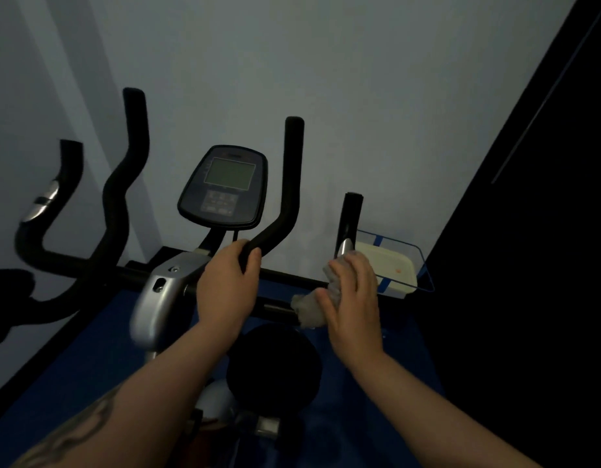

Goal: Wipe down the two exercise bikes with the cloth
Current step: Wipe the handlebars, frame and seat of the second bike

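Forearms reach from the near edge; dim room, one exercise bike (pixel 164 298) under both hands.

Left forearm carries a dark tattoo, cut off at the frame's bottom. Black saddle (pixel 273 366) below the wrists is almost lost in shadow. Console (pixel 224 187) shows a blank grey screen; its buttons and top lettering are too blurred to read. Left hand (pixel 228 285) curls its fingers round the inner handlebar (pixel 285 197). Right hand (pixel 351 298) has fingers nearly straight, pressing a grey cloth (pixel 309 307) onto the right handlebar grip (pixel 350 221). Second bike's handlebars (pixel 120 184) stand to the left, partly cut off. Clear tray (pixel 424 268) with blue tape sits far right.
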{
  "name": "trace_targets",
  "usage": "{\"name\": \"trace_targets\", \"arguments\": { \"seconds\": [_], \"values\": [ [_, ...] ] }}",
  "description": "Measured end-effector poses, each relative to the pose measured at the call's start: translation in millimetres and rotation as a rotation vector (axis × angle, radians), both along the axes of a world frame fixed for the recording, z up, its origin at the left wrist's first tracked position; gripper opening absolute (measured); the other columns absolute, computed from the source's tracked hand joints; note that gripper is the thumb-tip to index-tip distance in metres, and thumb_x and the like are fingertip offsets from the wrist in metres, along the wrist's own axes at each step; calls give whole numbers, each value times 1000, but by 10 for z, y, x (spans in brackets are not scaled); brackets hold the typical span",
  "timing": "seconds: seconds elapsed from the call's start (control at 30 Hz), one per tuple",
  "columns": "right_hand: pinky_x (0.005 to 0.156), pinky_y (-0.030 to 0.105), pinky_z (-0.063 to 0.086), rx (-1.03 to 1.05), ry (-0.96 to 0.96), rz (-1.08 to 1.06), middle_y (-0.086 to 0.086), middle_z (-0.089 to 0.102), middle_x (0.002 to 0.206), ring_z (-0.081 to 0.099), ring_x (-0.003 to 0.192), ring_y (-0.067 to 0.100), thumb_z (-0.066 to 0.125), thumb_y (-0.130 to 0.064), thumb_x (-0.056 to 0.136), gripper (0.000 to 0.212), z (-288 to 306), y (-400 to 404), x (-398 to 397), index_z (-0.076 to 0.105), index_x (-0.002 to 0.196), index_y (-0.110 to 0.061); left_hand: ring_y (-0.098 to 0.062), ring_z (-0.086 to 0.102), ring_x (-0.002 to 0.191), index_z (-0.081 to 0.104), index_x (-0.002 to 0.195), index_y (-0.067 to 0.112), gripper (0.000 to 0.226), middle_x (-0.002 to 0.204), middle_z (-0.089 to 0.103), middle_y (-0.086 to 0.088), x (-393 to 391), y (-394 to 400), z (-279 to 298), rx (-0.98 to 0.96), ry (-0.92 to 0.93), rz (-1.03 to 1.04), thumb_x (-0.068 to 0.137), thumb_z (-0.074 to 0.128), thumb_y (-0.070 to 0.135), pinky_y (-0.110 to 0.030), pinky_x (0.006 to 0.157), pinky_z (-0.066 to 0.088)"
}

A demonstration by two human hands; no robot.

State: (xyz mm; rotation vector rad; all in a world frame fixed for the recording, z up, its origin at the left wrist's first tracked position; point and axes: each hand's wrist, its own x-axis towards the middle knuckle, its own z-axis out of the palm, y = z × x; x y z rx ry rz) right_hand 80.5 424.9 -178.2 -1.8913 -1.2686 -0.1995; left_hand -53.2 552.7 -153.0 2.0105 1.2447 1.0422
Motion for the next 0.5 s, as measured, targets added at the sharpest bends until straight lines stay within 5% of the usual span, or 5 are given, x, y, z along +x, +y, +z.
{"name": "trace_targets", "arguments": {
  "seconds": [0.13, 0.2, 0.3, 0.43, 0.5],
  "values": [
    [92, 32, 42, -222, -346, 181, 0, 64, 99, 58, 97, 19, 36, -48, 96, 43, 161, 103, -71, 65, 99, -18, -5, 57, 99, 58, 130, 26, 37, 113, 65, 5, -139, -32, -42, -137, -182, -40, 96, 53, 38, -20, 81, 42],
    [70, 33, 42, -503, -500, 240, -1, 66, 98, 62, 86, 20, 25, -56, 97, 49, 268, 281, -160, 59, 107, -23, -5, 56, 104, 52, 137, 25, 38, 115, 64, 1, -251, -67, -114, -98, -161, -116, 99, 48, 31, -16, 85, 42],
    [66, 32, 36, -724, -363, 334, 3, 66, 105, 62, 92, 25, 28, -58, 98, 45, 401, 467, -121, 49, 120, -25, -16, 49, 121, 48, 140, 26, 39, 123, 59, -4, -351, -149, -197, -68, -143, -133, 102, 39, 23, -35, 104, 40],
    [77, 36, 47, -831, -260, 506, -2, 62, 106, 59, 92, 18, 32, -61, 95, 45, 478, 327, 36, 45, 123, -28, 32, 27, 107, 51, 135, 23, 37, 112, 51, 18, -400, -236, -254, 60, -134, -89, 103, 36, 14, -29, 115, 16],
    [75, 34, 44, -870, -273, 510, -4, 61, 107, 58, 91, 16, 33, -57, 97, 41, 474, 323, 69, 43, 124, -28, 26, 32, 101, 50, 136, 24, 37, 109, 55, 15, -394, -217, -261, 70, -119, -87, 103, 34, 15, -26, 116, 13]
  ]
}}
